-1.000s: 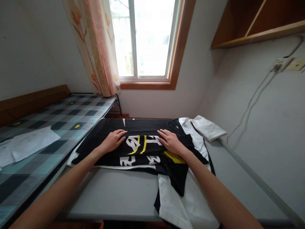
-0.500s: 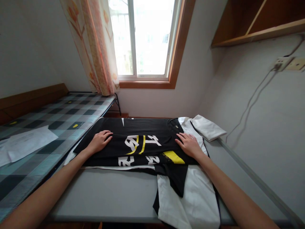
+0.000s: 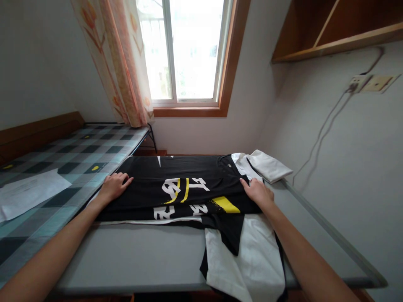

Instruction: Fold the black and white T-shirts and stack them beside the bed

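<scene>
A black T-shirt [image 3: 141, 193] with white and yellow print lies sideways on a grey tabletop [image 3: 151, 256], its hem to the left and collar to the right. One white sleeve [image 3: 267, 165] lies at the back right; the other white sleeve [image 3: 245, 256] hangs over the front edge. My left hand [image 3: 113, 188] is closed on the shirt at the hem end, fingers curled and partly hidden. At the shoulder, near the white panel, my right hand [image 3: 258, 193] grips the fabric between thumb and bent fingers.
To the left stands a bed with a checked mattress [image 3: 63, 149] and white papers [image 3: 34, 191] on it. A curtain [image 3: 122, 75] hangs beside the window [image 3: 192, 54] ahead. On the right wall are a wooden shelf [image 3: 302, 53] and a socket [image 3: 359, 82] with a cord.
My left hand has slid left toward the hem, and its fingers have curled. The fingers of my right hand, spread flat before, have drawn together on the shoulder fabric. The view has shifted slightly.
</scene>
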`<state>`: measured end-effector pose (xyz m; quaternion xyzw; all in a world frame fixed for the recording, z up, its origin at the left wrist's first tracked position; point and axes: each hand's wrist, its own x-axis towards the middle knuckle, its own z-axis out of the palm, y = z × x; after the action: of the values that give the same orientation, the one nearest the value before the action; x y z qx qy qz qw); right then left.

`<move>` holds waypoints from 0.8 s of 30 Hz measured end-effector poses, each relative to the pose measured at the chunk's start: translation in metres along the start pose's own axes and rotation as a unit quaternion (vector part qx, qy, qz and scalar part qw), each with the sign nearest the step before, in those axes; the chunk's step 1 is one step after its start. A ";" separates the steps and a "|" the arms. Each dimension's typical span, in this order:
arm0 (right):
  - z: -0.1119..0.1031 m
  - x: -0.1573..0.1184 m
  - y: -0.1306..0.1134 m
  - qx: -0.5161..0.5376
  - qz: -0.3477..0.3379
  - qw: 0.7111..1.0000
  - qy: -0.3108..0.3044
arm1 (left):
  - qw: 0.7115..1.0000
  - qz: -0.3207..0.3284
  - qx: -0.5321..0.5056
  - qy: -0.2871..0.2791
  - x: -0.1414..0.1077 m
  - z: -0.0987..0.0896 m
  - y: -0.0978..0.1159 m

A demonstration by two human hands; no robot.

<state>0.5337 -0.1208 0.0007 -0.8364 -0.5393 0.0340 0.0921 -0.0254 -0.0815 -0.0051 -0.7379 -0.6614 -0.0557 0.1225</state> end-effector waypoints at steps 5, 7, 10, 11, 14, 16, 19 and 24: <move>0.023 0.000 -0.002 0.016 -0.034 0.995 0.096 | 0.999 -0.002 -0.008 0.032 -0.002 0.001 -0.003; 0.031 0.004 0.001 0.032 -0.043 0.991 0.126 | 0.999 0.000 -0.009 0.039 -0.003 0.001 -0.003; 0.037 0.011 0.003 0.057 -0.044 0.989 0.133 | 0.999 -0.004 -0.027 0.034 -0.004 0.000 -0.003; 0.037 0.012 0.003 0.067 -0.047 0.988 0.134 | 0.999 -0.007 -0.036 0.032 -0.005 -0.001 -0.003; 0.034 0.010 -0.003 0.110 -0.069 0.983 0.129 | 0.998 -0.023 -0.051 0.034 -0.008 -0.002 -0.002; 0.029 0.002 -0.008 0.114 -0.069 0.984 0.115 | 0.998 -0.037 -0.047 0.033 -0.010 -0.003 0.000; 0.021 -0.013 -0.017 0.065 -0.055 0.991 0.104 | 0.997 -0.052 -0.036 0.033 -0.012 -0.005 0.002; 0.014 -0.022 -0.023 0.012 -0.074 0.991 0.111 | 0.997 -0.063 -0.018 0.047 -0.016 -0.008 0.005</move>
<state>0.5021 -0.1298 -0.0094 -0.7917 -0.5856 -0.0591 0.1639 -0.0218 -0.0993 -0.0022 -0.6932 -0.6990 -0.1099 0.1368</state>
